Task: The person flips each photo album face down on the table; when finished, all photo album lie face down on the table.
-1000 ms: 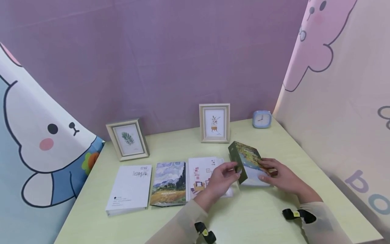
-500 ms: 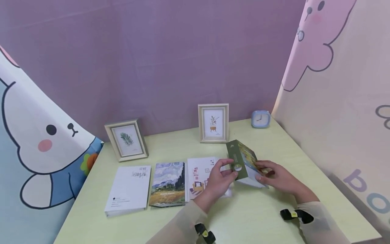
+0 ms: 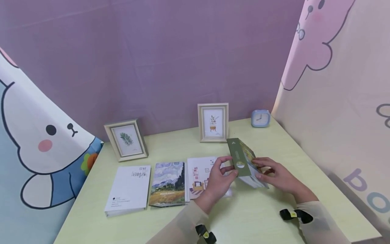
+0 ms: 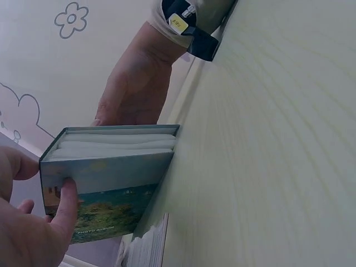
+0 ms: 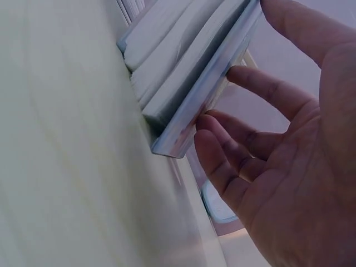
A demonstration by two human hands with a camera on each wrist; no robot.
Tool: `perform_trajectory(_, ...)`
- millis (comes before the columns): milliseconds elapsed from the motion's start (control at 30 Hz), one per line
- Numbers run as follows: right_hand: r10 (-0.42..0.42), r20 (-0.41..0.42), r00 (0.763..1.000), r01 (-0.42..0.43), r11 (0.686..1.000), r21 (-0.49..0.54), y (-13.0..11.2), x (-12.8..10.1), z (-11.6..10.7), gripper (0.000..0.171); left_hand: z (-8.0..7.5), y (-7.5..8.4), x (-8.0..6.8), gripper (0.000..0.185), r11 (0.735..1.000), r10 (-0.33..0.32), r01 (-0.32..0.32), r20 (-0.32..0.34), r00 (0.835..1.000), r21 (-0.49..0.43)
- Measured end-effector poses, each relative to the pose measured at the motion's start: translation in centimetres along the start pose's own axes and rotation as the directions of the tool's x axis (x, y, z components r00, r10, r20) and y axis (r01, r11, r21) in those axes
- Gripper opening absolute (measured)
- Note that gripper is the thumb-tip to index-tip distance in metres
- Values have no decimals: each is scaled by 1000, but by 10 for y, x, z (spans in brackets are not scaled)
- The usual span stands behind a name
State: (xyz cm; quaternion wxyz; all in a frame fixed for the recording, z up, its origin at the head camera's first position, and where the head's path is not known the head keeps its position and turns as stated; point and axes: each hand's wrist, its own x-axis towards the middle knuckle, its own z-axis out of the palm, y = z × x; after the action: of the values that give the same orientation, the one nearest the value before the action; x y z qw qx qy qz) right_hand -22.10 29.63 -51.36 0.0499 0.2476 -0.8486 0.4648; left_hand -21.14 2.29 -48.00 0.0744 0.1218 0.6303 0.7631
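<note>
A thick photo album with a green spine and a painted landscape cover stands tilted on one edge on the pale green table, right of centre. My left hand grips its spine side, and in the left wrist view my thumb and a finger pinch the album. My right hand lies against the cover from the right. In the right wrist view its nearly straight fingertips touch the edge of the album.
Three more albums lie in a row to the left: a white one, a painted one and a pink-patterned one. Two picture frames and a blue clock stand at the back. Cartoon curtains close both sides.
The album has tipped up from lying nearly flat onto its edge, so its green spine now faces me. Both hands stayed on it and shifted slightly left.
</note>
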Motion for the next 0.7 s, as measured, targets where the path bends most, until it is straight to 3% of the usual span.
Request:
perform_trajectory(400, -13, -3, 1000, 13, 999, 30, -10, 3, 0, 53, 2, 4, -2, 59, 999, 22, -22, 28, 999, -28)
perform_trajectory(700, -112, -34, 993, 114, 992, 59, -13, 5, 6, 57, 2, 3, -3, 62, 998, 52, -50, 66, 996, -35)
